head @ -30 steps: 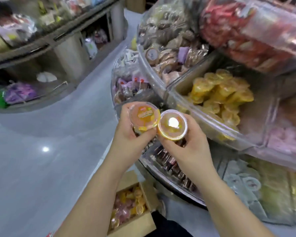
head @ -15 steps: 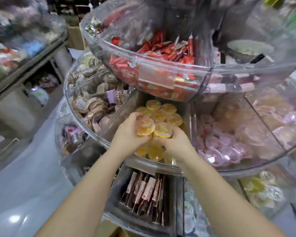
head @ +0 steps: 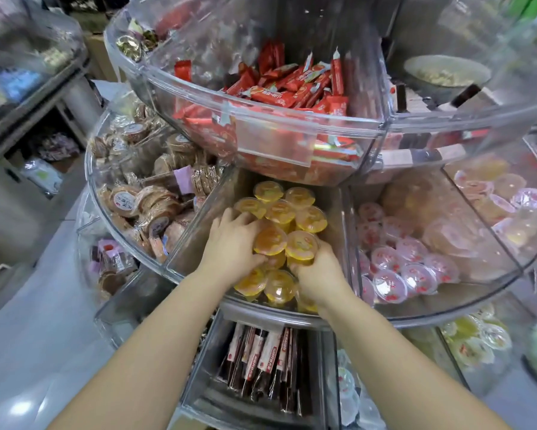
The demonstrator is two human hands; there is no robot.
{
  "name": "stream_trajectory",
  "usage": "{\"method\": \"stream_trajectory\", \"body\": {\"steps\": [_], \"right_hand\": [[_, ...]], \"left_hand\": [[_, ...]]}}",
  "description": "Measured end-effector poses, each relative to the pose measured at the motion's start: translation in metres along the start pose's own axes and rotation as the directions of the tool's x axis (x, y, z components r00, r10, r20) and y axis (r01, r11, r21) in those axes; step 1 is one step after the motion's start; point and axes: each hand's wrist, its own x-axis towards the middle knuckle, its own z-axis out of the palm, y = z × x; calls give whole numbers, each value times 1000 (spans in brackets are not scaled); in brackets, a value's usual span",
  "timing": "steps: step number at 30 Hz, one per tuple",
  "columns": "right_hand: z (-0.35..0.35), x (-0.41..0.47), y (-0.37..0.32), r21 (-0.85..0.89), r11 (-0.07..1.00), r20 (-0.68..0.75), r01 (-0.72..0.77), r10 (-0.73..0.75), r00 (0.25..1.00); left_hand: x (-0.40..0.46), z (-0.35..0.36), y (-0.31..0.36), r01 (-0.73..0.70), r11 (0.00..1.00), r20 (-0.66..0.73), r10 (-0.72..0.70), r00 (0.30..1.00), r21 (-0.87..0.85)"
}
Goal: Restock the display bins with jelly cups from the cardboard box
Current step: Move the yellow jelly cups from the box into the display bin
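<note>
While both forearms reach forward into a clear plastic display bin (head: 195, 243) on the middle tier of a round stand, each hand holds one yellow-orange jelly cup over the pile already inside. That left hand (head: 230, 249) has its fingers (head: 226, 217) spread and curled over the far side of the left jelly cup (head: 270, 240), with the thumb curled in from the near side, so the cup is gripped. Just beside it, the right hand (head: 318, 274) wraps its fingers round the lower body of the right jelly cup (head: 301, 245); the fingertips are hidden under the cup. Both cups stand roughly upright, their round foil lids facing up toward the camera and tilted slightly, and their rims touch each other. Round, squat cups like these have no clear long axis from this view. Beneath and around them lie more yellow jelly cups (head: 279, 209), lids mostly up, filling the wedge-shaped compartment. To the right, a neighbouring compartment holds pink jelly cups (head: 416, 274); to the left, wrapped round biscuits (head: 143, 200). Above, the upper tier holds red wrapped bars (head: 292, 88). Below, dark stick packets (head: 261, 361) fill a lower bin.
</note>
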Motion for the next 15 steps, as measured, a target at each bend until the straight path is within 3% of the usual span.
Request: {"method": "stream_trajectory", "body": {"steps": [5, 11, 15], "right_hand": [[0, 0, -1, 32, 999, -38, -43, 44, 998], [-7, -8, -7, -71, 997, 24, -40, 42, 999], [-23, -24, -10, -72, 997, 110, 34, -25, 994]], "left_hand": [[2, 1, -2, -13, 998, -55, 10, 998, -56], [0, -2, 2, -22, 999, -52, 25, 998, 43], [2, -9, 12, -278, 959, -4, 279, 960, -62]]}}
